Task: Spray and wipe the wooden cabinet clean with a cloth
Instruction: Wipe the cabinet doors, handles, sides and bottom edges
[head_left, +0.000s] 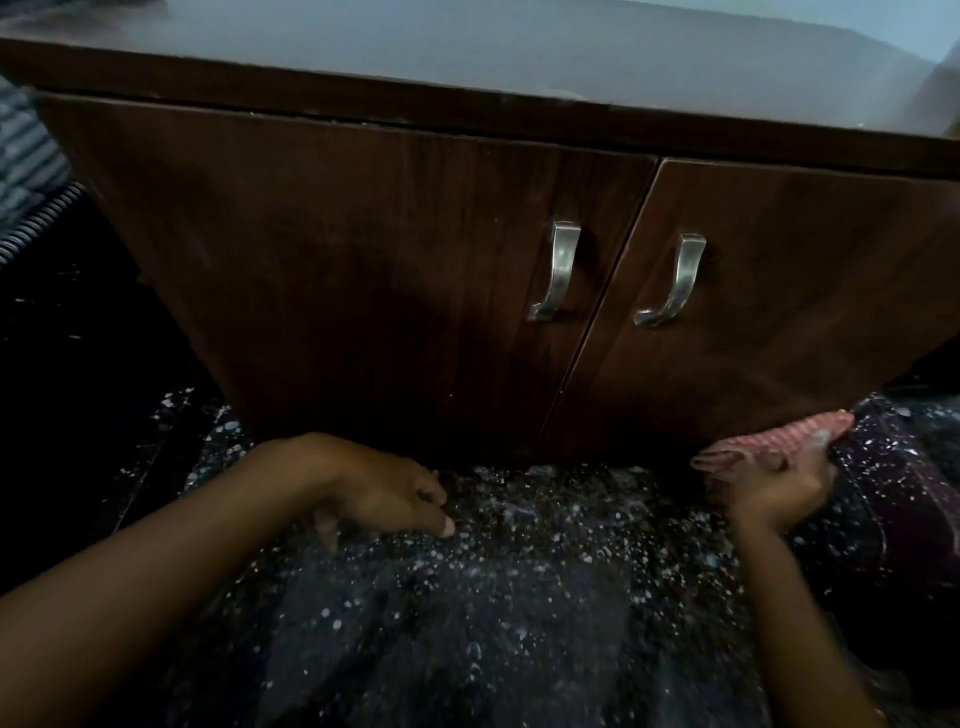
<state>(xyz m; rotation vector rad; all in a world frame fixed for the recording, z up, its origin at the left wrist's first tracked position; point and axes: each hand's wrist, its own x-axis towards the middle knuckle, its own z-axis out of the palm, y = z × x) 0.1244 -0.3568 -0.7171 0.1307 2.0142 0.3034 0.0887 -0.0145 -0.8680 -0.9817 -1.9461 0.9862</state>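
Observation:
A dark brown wooden cabinet (337, 249) with two doors fills the upper view; each door has a curved metal handle, left handle (557, 270) and right handle (678, 280). My right hand (779, 483) grips a red-and-white checked cloth (769, 436) at the bottom edge of the right door. My left hand (384, 493) rests low by the foot of the left door, its fingers loosely curled and holding nothing. No spray bottle is in view.
The floor (519, 571) is dark stone speckled with white and runs up to the cabinet's base. A striped fabric (26, 171) lies at the far left. The cabinet top (467, 47) is pale and hazy.

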